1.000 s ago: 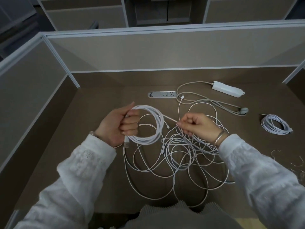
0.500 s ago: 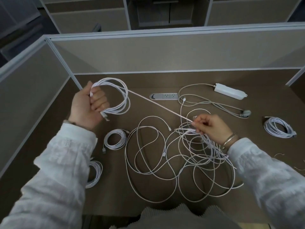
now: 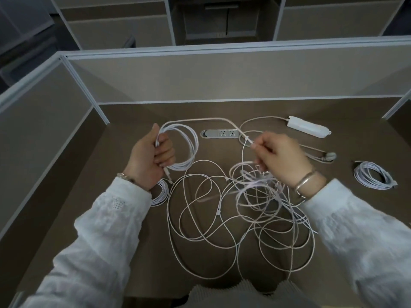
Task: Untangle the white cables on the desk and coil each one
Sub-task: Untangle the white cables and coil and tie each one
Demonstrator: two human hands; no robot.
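Note:
My left hand (image 3: 149, 162) grips a coil of white cable (image 3: 188, 150), held upright above the brown desk (image 3: 66, 218). From that coil a free strand arcs over to my right hand (image 3: 281, 157), which pinches it between thumb and fingers. Under my right hand a tangle of white cables (image 3: 242, 210) spreads across the middle of the desk, some loops lifted toward the hand. One finished coil (image 3: 160, 194) lies partly hidden beneath my left wrist. Another finished coil (image 3: 373, 175) lies at the far right.
A desk socket panel (image 3: 220, 133) is set in the desk behind my hands. A white power strip (image 3: 308, 127) with a grey cord and plug (image 3: 330, 156) lies at the back right. Grey partition walls (image 3: 222, 78) close the desk at the back and left.
My left hand has come back right and down with its coil. The strand to my right hand, stretched straight before, now arcs loosely. My right hand has risen, lifting some tangled loops.

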